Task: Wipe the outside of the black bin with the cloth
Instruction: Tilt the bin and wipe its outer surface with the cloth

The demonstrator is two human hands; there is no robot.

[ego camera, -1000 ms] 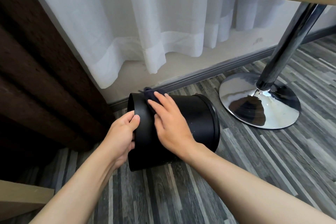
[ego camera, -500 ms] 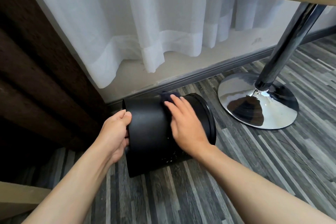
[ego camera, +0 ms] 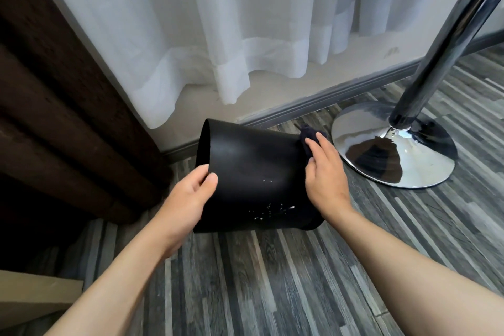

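The black bin (ego camera: 253, 172) lies on its side on the grey plank floor, its open mouth facing left. A few white specks show on its lower side wall. My left hand (ego camera: 188, 199) grips the bin's rim at the left, thumb on the outside. My right hand (ego camera: 324, 172) presses a dark cloth (ego camera: 309, 135) flat against the bin's right end, near its base. Only a small bunched part of the cloth shows past my fingertips.
A chrome table base (ego camera: 395, 150) and its slanted pole (ego camera: 441, 46) stand just right of the bin. White sheer curtains (ego camera: 245, 22) hang over the skirting board behind. A dark brown curtain (ego camera: 54, 90) fills the left side, with a wooden edge (ego camera: 32, 297) at bottom left.
My right hand has slid the cloth along the bin from its open rim to its base end. The bin has shifted and tilted under my left hand's hold.
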